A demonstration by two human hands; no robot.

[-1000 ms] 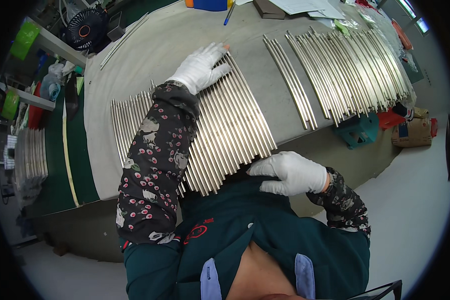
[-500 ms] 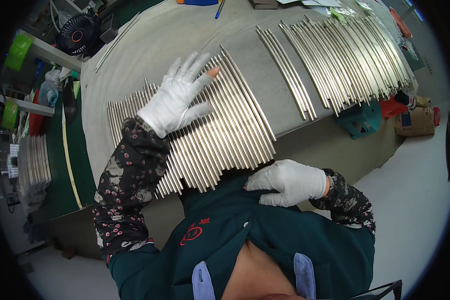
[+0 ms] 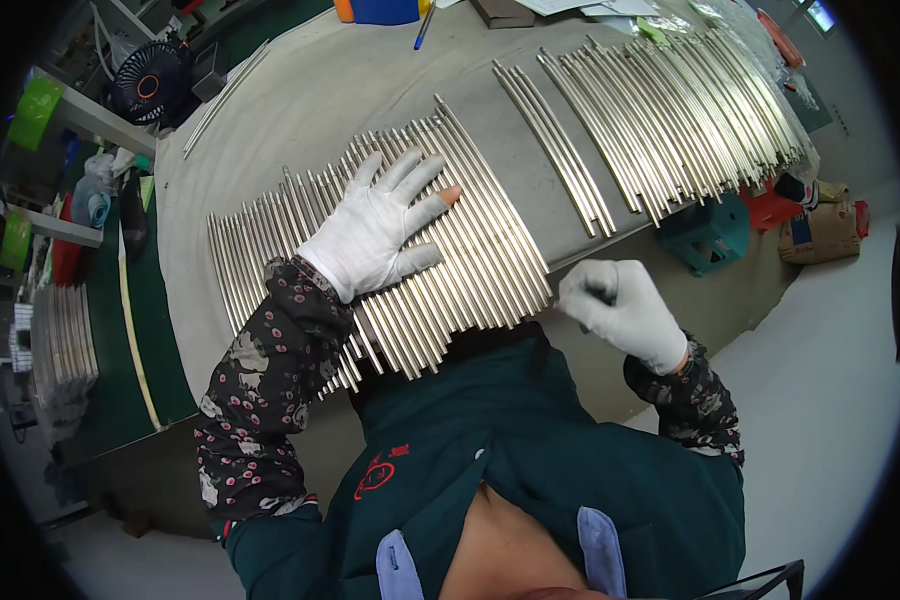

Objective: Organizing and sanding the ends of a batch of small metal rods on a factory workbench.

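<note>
A: L white-gloved hand [image 3: 370, 235]?
B: Open, fingers spread over the row of shiny silver metal rods [image 3: 482, 222] on the grey-topped table [image 3: 270, 130]!
A: R white-gloved hand [image 3: 625, 312]?
B: Curled, nr rods' R end; can't tell if gripping.

Silvery metal rods [image 3: 482, 226] – lying side by side; ends staggered.

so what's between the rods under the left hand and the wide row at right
A few more rods, with bare table either side, in the head view.
</note>
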